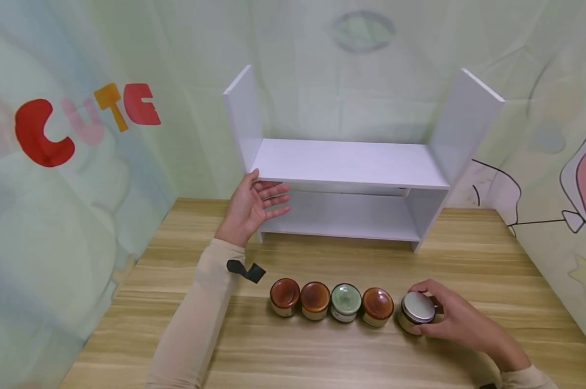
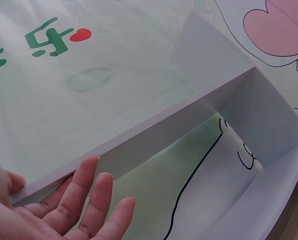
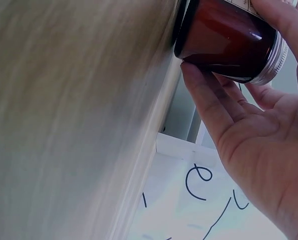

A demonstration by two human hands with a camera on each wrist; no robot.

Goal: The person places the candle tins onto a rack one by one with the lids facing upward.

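Note:
At the right, my right hand (image 1: 460,319) grips a dark amber glass jar with a silver screw lid (image 1: 418,307), thumb on one side and fingers on the other. In the right wrist view the jar (image 3: 224,40) is close to the tabletop; whether it touches is unclear. My left hand (image 1: 249,210) holds the front left edge of the white shelf's middle board (image 1: 351,162), thumb above and index finger beneath, other fingers spread. Left of the held jar stand short round jars in a row: reddish-brown ones (image 1: 285,294) (image 1: 315,297) (image 1: 377,303) and a green one (image 1: 346,300).
The white shelf unit stands at the back of the wood-grain table (image 1: 351,362), its left side panel (image 1: 244,116) and right side panel (image 1: 467,124) rising above the middle board. A lower board (image 1: 346,216) runs beneath. Printed cloth (image 1: 341,81) hangs behind and at both sides.

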